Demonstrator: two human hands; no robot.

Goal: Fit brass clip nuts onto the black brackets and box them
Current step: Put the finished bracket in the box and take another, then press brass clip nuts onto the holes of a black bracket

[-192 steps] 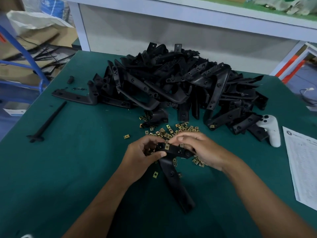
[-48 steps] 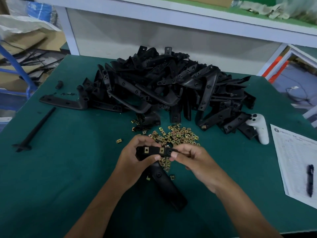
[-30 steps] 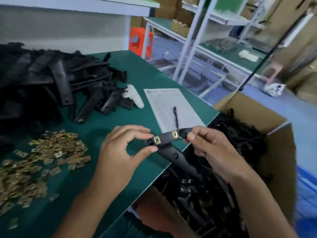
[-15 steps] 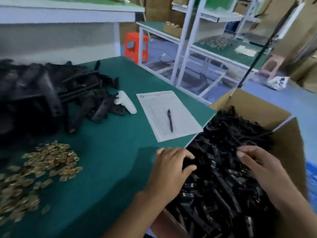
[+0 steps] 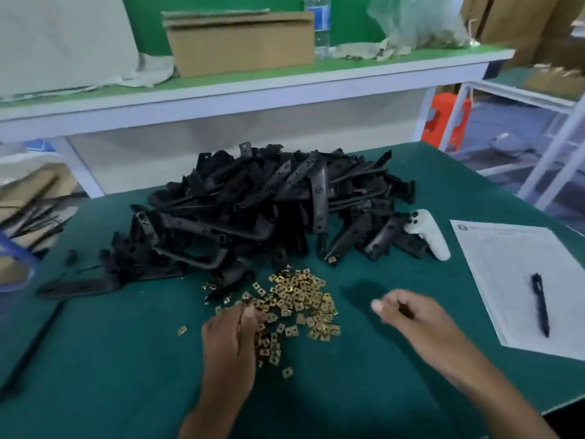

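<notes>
A big heap of black brackets lies at the back of the green table. In front of it spreads a scatter of brass clip nuts. My left hand reaches into the near left edge of the nuts, its fingertips down among them; blur hides whether it pinches one. My right hand hovers just right of the nuts, fingers loosely curled, holding nothing. No bracket is in either hand. The box of finished brackets is out of view.
A white controller lies against the heap's right side. A printed sheet with a black pen sits at the right edge. A black rod lies at the left. A shelf with a cardboard box stands behind.
Both hands have left the box on the right, where the fitted bracket went, and are back over the table. The view has swung left to the heap and the nuts.
</notes>
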